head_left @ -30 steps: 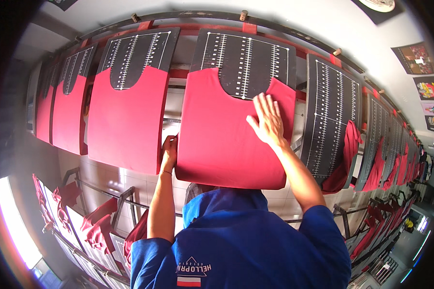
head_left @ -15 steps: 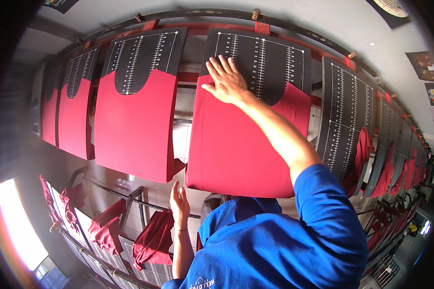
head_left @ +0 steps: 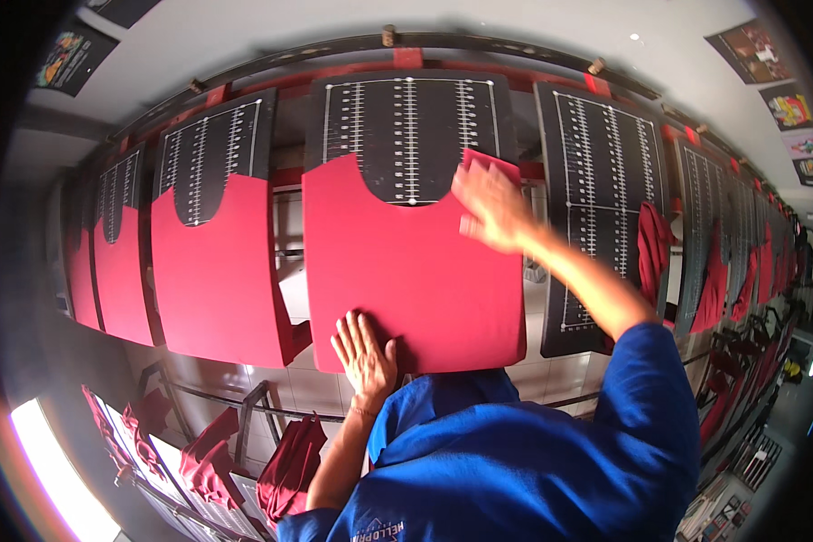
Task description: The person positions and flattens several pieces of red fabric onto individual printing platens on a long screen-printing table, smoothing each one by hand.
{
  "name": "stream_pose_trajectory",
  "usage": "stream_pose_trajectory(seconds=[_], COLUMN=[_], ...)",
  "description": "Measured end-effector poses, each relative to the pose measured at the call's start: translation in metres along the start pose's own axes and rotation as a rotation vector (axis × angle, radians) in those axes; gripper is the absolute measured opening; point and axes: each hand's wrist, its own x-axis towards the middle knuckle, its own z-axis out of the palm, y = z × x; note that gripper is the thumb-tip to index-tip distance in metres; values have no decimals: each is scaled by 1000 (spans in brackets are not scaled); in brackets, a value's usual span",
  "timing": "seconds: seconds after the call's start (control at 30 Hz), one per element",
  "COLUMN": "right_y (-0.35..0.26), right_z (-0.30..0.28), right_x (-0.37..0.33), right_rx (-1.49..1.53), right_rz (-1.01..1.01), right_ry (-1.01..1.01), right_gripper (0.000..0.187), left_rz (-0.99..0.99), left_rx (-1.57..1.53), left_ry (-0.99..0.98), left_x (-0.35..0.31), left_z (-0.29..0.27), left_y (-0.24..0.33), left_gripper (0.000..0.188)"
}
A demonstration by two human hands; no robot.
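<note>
A red fabric panel [head_left: 406, 280] with a rounded neckline cut-out lies smooth over the black board [head_left: 381, 135] in front of me. White ruler lines show on the bare top part of that board. My right hand [head_left: 495, 203], a little blurred, is over the panel's upper right shoulder corner with its fingers stretched out. Near the panel's lower left edge my left hand [head_left: 367, 357] rests flat on the cloth, fingers spread. Neither hand grips anything. My right hand covers part of the shoulder edge.
To the left, another board carries a similar red panel [head_left: 212, 271]. On the right stands a marked black board [head_left: 596, 208] with red cloth [head_left: 652, 251] hanging at its side. A dark metal rail [head_left: 479, 43] runs behind the row. Crumpled red cloth [head_left: 294, 461] hangs at lower left.
My right hand has gone from the panel's upper left shoulder to its upper right one. My left hand has come up onto the lower left cloth. The view has shifted rightward.
</note>
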Motion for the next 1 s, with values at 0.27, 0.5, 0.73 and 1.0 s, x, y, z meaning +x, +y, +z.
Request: stream_pose_trajectory(seconds=[0.27,0.5,0.73,1.0], right_y=[-105,-219,-127,-19], right_z=[2,4,-28,-42], right_x=[-85,-238,-320,-488], right_rx=[119,597,619,15], right_rz=[4,226,1287,1445], right_ry=[58,-138,702,740], right_gripper=[70,44,17,18], left_rz=[448,662,1304,1076], left_rx=[16,6,-75,-486], left_ry=[149,100,-236,-101], left_x=[159,193,13,-2], left_z=[-10,1,38,74], left_y=[55,140,220,384], left_gripper=[77,78,67,35])
